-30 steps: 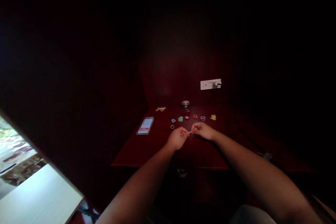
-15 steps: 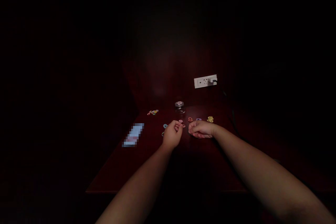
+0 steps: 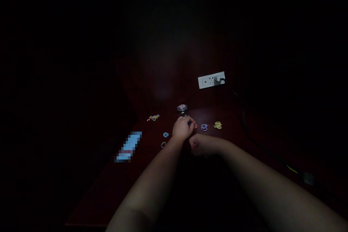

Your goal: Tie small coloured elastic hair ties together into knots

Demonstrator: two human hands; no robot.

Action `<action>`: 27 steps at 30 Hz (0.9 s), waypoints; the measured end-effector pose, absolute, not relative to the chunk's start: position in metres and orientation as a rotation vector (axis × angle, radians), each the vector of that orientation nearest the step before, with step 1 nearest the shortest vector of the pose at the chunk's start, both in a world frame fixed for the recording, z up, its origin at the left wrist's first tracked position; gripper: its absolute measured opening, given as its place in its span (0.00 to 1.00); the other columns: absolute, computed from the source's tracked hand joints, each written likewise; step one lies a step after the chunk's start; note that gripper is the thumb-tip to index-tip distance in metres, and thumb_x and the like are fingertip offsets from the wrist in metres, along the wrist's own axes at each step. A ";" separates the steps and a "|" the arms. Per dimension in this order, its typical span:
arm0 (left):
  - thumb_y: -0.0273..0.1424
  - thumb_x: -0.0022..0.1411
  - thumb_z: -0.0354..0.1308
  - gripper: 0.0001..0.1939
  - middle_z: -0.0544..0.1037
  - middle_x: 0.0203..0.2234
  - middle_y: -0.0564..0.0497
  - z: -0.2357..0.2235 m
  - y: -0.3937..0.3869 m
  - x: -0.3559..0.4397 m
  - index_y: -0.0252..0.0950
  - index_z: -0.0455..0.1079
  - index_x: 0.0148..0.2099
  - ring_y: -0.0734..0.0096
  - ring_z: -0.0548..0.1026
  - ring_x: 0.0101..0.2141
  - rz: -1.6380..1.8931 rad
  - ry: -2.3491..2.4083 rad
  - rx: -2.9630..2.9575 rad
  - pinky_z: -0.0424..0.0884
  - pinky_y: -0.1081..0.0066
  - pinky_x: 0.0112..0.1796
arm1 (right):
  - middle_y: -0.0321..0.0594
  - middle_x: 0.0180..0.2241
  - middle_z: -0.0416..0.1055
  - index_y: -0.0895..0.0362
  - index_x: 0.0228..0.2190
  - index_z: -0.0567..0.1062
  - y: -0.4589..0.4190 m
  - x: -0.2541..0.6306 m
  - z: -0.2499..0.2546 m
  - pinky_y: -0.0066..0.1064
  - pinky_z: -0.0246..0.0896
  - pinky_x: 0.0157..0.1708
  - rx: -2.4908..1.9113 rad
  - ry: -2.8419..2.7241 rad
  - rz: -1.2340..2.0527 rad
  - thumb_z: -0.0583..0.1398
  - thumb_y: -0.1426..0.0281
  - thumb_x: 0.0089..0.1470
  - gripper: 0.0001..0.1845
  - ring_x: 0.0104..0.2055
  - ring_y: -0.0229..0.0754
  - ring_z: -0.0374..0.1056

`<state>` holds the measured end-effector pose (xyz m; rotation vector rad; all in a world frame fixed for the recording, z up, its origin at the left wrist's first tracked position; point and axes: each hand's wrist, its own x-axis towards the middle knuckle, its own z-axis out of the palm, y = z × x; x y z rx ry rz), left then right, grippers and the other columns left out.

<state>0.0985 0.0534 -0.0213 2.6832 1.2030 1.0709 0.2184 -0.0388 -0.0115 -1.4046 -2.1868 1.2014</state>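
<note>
Left hand moved beside orange bands.

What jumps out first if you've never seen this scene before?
Probably the white wall socket with its plug, bright against the dark wall. Next, the blurred blue rectangle on the left of the table. Between it and the yellow bands, the left hand reaches by the orange bands.

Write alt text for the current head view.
In dim light, the left hand is beside orange rings on a dark red table, the right hand curled nearer the camera. Around are blue rings, purple rings, yellow rings and a lidded jar; a wall socket is behind.
</note>
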 end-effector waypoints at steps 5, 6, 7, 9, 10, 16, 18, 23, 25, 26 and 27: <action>0.31 0.58 0.57 0.04 0.78 0.36 0.51 -0.023 0.055 0.099 0.39 0.73 0.36 0.64 0.70 0.40 0.960 1.223 2.728 0.66 0.67 0.44 | 0.26 0.11 0.61 0.57 0.20 0.65 -0.037 0.218 -0.012 0.19 0.47 0.11 -1.442 -2.197 1.161 0.56 0.77 0.40 0.04 0.10 0.28 0.54; 0.31 0.58 0.58 0.04 0.78 0.36 0.51 -0.024 0.055 0.100 0.39 0.74 0.36 0.64 0.70 0.40 0.939 1.228 2.732 0.66 0.67 0.44 | 0.26 0.11 0.61 0.57 0.21 0.65 -0.037 0.218 -0.013 0.19 0.47 0.11 -1.442 -2.182 1.167 0.56 0.77 0.40 0.04 0.10 0.28 0.54; 0.32 0.58 0.58 0.05 0.78 0.36 0.50 -0.024 0.055 0.100 0.39 0.74 0.36 0.64 0.70 0.41 0.925 1.233 2.735 0.66 0.67 0.44 | 0.26 0.12 0.61 0.57 0.21 0.65 -0.037 0.218 -0.013 0.19 0.46 0.11 -1.437 -2.172 1.178 0.56 0.77 0.41 0.04 0.10 0.28 0.55; 0.32 0.58 0.58 0.05 0.79 0.36 0.50 -0.025 0.055 0.101 0.39 0.74 0.36 0.63 0.70 0.40 0.914 1.239 2.735 0.67 0.66 0.44 | 0.26 0.12 0.62 0.57 0.21 0.66 -0.037 0.218 -0.014 0.19 0.47 0.11 -1.427 -2.156 1.204 0.57 0.76 0.41 0.04 0.10 0.28 0.55; 0.31 0.58 0.58 0.05 0.79 0.36 0.50 -0.025 0.055 0.101 0.39 0.75 0.37 0.63 0.70 0.40 0.911 1.239 2.735 0.67 0.66 0.44 | 0.26 0.12 0.61 0.57 0.21 0.66 -0.037 0.219 -0.015 0.19 0.47 0.11 -1.424 -2.150 1.212 0.57 0.76 0.42 0.04 0.10 0.28 0.55; 0.32 0.58 0.57 0.09 0.79 0.37 0.48 -0.026 0.054 0.101 0.39 0.76 0.40 0.62 0.70 0.42 0.876 1.206 2.764 0.67 0.66 0.45 | 0.26 0.12 0.61 0.57 0.22 0.66 -0.035 0.219 -0.016 0.20 0.49 0.11 -1.428 -2.131 1.206 0.58 0.75 0.42 0.03 0.11 0.29 0.57; 0.32 0.59 0.56 0.10 0.79 0.38 0.48 -0.026 0.054 0.102 0.39 0.76 0.41 0.62 0.70 0.42 0.850 1.211 2.764 0.67 0.66 0.46 | 0.26 0.12 0.61 0.57 0.22 0.66 -0.035 0.219 -0.016 0.20 0.48 0.11 -1.431 -2.131 1.203 0.58 0.75 0.43 0.03 0.11 0.29 0.57; 0.26 0.59 0.53 0.12 0.80 0.38 0.49 -0.026 0.054 0.101 0.39 0.77 0.40 0.63 0.70 0.42 0.825 1.170 2.747 0.67 0.66 0.46 | 0.26 0.13 0.61 0.57 0.22 0.65 -0.037 0.220 -0.013 0.19 0.48 0.12 -1.445 -2.123 1.230 0.57 0.75 0.44 0.04 0.11 0.29 0.56; 0.24 0.58 0.52 0.14 0.79 0.39 0.49 -0.023 0.052 0.099 0.38 0.77 0.41 0.63 0.70 0.43 0.953 1.138 2.737 0.66 0.66 0.48 | 0.26 0.13 0.61 0.57 0.22 0.65 -0.038 0.221 -0.012 0.19 0.48 0.12 -1.450 -2.114 1.241 0.57 0.74 0.44 0.04 0.11 0.28 0.55; 0.23 0.59 0.51 0.14 0.79 0.40 0.50 -0.020 0.051 0.097 0.38 0.76 0.42 0.64 0.70 0.44 1.038 1.125 2.731 0.65 0.66 0.49 | 0.26 0.13 0.61 0.57 0.22 0.65 -0.039 0.221 -0.011 0.19 0.47 0.12 -1.450 -2.108 1.242 0.58 0.74 0.44 0.04 0.11 0.28 0.55; 0.23 0.59 0.51 0.15 0.79 0.41 0.50 -0.016 0.049 0.093 0.38 0.75 0.44 0.64 0.70 0.44 1.125 1.118 2.721 0.65 0.66 0.50 | 0.26 0.13 0.61 0.56 0.23 0.65 -0.039 0.221 -0.011 0.19 0.47 0.11 -1.447 -2.100 1.242 0.58 0.74 0.44 0.04 0.12 0.28 0.55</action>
